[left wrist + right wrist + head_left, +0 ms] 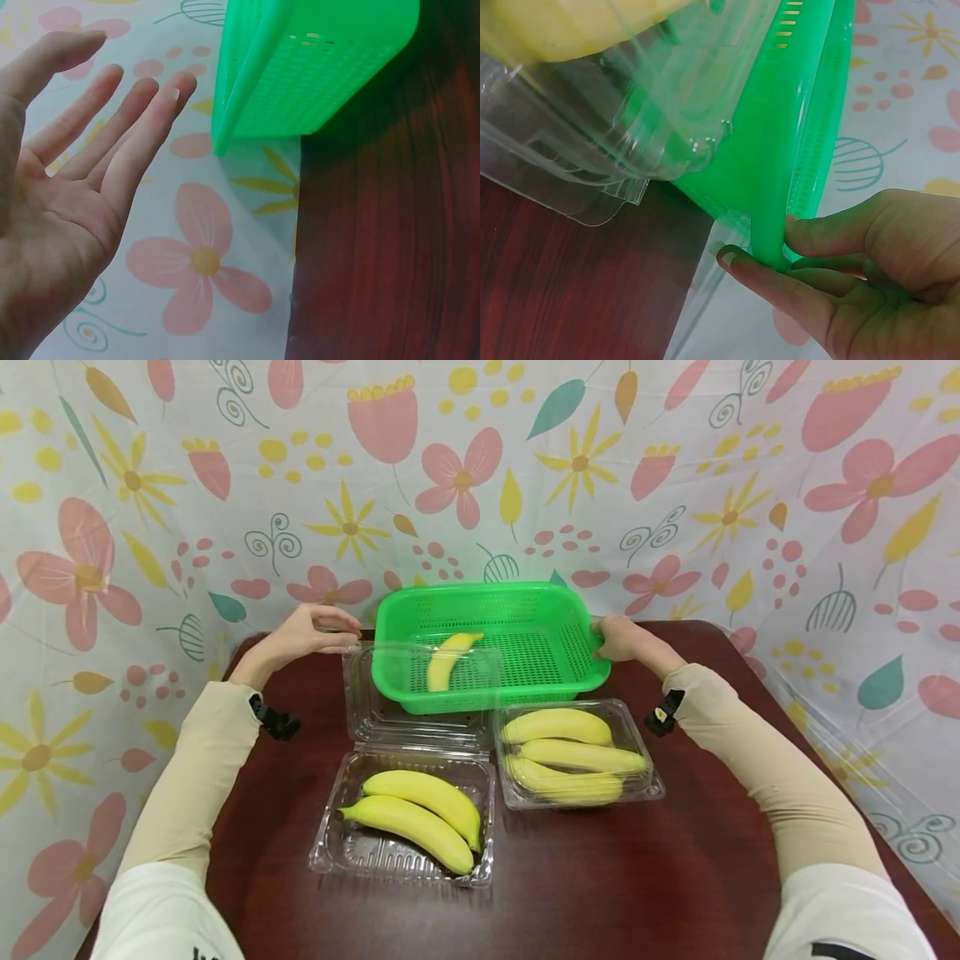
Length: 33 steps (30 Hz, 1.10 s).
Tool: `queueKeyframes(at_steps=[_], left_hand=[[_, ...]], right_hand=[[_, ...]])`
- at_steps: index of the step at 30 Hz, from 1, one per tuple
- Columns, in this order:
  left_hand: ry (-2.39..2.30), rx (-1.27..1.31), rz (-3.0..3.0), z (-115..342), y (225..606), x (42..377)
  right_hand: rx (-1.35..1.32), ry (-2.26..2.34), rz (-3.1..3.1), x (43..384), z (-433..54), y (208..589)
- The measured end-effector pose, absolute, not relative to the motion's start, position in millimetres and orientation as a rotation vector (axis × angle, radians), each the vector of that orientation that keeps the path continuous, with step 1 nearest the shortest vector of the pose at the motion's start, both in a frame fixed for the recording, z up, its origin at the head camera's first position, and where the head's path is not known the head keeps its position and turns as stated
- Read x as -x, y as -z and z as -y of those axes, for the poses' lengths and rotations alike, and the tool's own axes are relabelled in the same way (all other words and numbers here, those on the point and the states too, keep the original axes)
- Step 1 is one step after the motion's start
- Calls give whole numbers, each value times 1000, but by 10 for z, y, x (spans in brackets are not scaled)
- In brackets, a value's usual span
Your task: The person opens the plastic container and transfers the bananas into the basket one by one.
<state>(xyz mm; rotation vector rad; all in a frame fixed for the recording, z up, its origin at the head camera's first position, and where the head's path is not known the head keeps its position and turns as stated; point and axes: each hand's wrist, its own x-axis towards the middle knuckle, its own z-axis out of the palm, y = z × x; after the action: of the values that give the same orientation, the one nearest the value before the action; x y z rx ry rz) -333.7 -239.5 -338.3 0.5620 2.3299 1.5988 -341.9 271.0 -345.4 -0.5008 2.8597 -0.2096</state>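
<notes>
A green plastic basket with perforated walls stands at the back of the table, one banana inside it. My right hand grips the basket's right rim between thumb and fingers, as the right wrist view shows. Left of the basket, my left hand hovers with its fingers extended, apart from the rim in the left wrist view. An open clear clamshell box holds two bananas; its raised lid overlaps the basket's front left. A closed clear clamshell box contains several bananas.
The dark wooden table ends at a back edge close behind the basket. A flower-printed curtain hangs behind and along both sides. The two boxes sit side by side in front of the basket.
</notes>
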Motion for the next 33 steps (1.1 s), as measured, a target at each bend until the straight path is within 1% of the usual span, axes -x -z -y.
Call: queueKeyframes(at_steps=[8, 12, 14, 17, 21, 25, 33], left_hand=[[-1767, -683, -2419, 2549, 3407, 3093], [-1866, -742, -2493, 2591, 3357, 2923], [-1874, -817, -2498, 2601, 3315, 2815], [-1767, -965, -2451, 2584, 3254, 2657], [-1486, -1096, -2367, 2521, 3216, 2494], [-1318, -1133, -2328, 2447, 3196, 2393], [-1214, -1159, -2275, 2347, 3207, 2264]], right_hand=[[512, 239, -2866, 3403, -2691, 3420], [520, 250, -2863, 3401, -2705, 3425], [524, 247, -2864, 3403, -2712, 3433], [517, 241, -2861, 3407, -2716, 3441], [500, 247, -2858, 3421, -2715, 3441], [508, 251, -2856, 3436, -2719, 3441], [514, 266, -2857, 3434, -2721, 3456]])
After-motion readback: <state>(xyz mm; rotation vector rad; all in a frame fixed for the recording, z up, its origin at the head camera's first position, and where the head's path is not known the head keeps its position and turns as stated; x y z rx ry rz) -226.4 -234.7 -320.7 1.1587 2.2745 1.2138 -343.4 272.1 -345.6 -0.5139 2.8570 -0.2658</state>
